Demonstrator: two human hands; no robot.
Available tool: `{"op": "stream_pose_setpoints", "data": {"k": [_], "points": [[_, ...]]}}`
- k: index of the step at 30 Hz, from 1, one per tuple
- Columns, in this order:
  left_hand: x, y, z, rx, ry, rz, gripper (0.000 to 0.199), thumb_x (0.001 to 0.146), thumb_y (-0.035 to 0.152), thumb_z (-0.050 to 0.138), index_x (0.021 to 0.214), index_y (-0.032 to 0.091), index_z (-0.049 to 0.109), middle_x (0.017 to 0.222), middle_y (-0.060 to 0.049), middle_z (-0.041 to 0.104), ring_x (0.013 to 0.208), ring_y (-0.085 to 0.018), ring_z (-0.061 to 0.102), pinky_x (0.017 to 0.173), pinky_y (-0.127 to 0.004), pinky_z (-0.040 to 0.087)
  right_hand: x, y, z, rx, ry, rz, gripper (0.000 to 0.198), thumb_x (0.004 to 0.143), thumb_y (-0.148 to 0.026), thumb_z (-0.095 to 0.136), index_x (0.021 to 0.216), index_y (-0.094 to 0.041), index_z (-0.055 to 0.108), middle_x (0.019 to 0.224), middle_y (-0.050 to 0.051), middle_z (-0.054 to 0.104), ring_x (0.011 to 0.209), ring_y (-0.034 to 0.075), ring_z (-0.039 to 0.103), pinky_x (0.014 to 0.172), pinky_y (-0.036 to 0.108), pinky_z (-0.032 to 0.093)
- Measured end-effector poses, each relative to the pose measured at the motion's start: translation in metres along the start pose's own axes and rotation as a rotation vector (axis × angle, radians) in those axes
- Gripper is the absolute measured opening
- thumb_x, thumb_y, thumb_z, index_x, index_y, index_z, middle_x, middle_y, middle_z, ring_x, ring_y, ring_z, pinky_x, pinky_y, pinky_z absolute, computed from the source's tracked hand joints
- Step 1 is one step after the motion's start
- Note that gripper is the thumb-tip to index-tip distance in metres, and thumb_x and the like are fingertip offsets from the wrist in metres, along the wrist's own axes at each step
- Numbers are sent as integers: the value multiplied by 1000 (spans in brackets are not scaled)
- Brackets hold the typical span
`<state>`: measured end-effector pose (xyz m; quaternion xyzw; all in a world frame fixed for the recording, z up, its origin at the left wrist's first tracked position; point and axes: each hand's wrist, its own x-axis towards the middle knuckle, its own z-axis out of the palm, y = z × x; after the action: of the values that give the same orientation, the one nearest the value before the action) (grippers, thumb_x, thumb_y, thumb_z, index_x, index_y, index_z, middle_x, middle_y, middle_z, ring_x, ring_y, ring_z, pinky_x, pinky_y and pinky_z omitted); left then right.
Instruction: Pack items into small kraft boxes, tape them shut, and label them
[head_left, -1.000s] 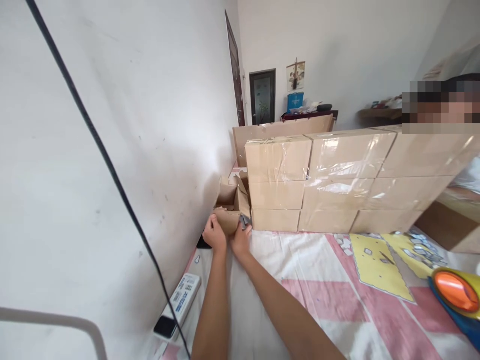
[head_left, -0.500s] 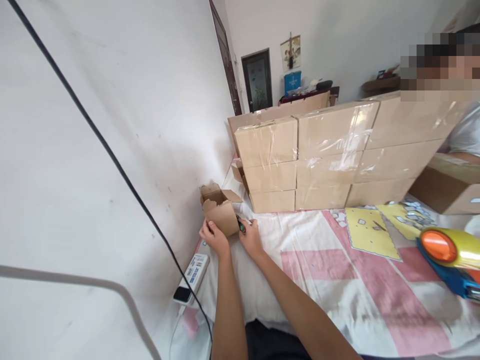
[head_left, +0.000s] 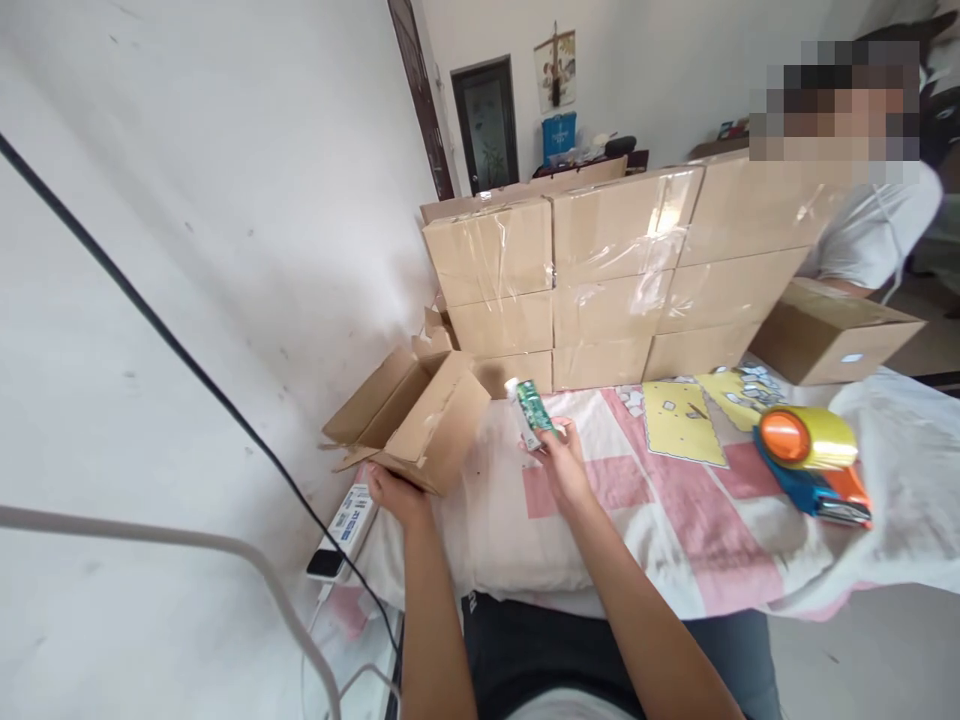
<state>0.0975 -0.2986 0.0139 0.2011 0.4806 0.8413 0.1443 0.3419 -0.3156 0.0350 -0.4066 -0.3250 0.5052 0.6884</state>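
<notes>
My left hand [head_left: 394,492] grips the lower near edge of an open cardboard box [head_left: 450,425], which is tilted with its torn flaps spread toward the wall. In my right hand [head_left: 561,447] is a small green and white drink carton [head_left: 534,410] with a white cap, held upright and leaning a little left. The carton is apart from the box, above the cloth. Behind both hands stands a stack of taped cardboard boxes [head_left: 600,270].
A yellow tape roll in a blue and orange dispenser [head_left: 814,450] lies at the right, near yellow paper sheets [head_left: 682,422] with small labels. A power strip [head_left: 351,522] rests by the wall. A person [head_left: 870,230] is beside another box [head_left: 832,330]. A black cable [head_left: 225,382] crosses the left.
The cardboard box has turned and tipped toward the wall, still in my left hand. My right hand has moved away to the right, and the green drink carton now shows in it.
</notes>
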Motion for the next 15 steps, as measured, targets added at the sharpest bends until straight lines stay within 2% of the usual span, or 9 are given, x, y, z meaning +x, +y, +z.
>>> {"op": "stream_pose_setpoints", "data": {"k": [2, 5, 8, 11, 13, 15], "points": [[-6, -6, 12, -31, -100, -76, 36, 87, 56, 56, 93, 20, 57, 94, -1, 63, 93, -17, 63, 87, -30, 53, 3, -27, -19, 119, 33, -17, 49, 70, -39, 78, 100, -29, 41, 96, -4, 65, 82, 17, 69, 84, 43, 63], [-19, -13, 32, -44, -282, -210, 35, 75, 50, 72, 77, 19, 56, 75, 2, 59, 79, -15, 61, 75, -26, 51, 1, -66, -38, 143, -36, -79, 46, 72, -37, 78, 107, -29, 49, 111, 1, 70, 94, 22, 73, 90, 46, 61], [-36, -14, 52, -55, -468, -352, 33, 68, 45, 79, 77, 18, 61, 74, 1, 65, 75, -16, 64, 69, -26, 51, -9, -100, -50, 13, -147, -192, 45, 84, -48, 64, 124, -29, 55, 129, 9, 69, 112, 28, 72, 93, 50, 60], [-55, -8, 69, -72, -620, -484, 34, 64, 42, 84, 83, 18, 68, 81, -4, 72, 77, -20, 68, 69, -29, 54, -22, -133, -61, -209, -125, -346, 56, 90, -59, 55, 138, -30, 52, 136, 11, 66, 120, 30, 69, 97, 51, 59], [-66, -4, 79, -83, -694, -564, 35, 64, 40, 86, 84, 18, 69, 82, -5, 74, 79, -22, 71, 71, -31, 56, -28, -155, -67, -305, -79, -451, 61, 88, -60, 63, 140, -31, 49, 138, 10, 65, 122, 30, 68, 101, 50, 58], [-75, -2, 88, -98, -746, -635, 34, 67, 41, 86, 87, 17, 71, 84, -7, 76, 85, -25, 73, 76, -34, 57, -29, -175, -71, -372, -58, -519, 63, 83, -55, 75, 135, -30, 51, 134, 9, 67, 120, 30, 69, 102, 49, 57]]}}
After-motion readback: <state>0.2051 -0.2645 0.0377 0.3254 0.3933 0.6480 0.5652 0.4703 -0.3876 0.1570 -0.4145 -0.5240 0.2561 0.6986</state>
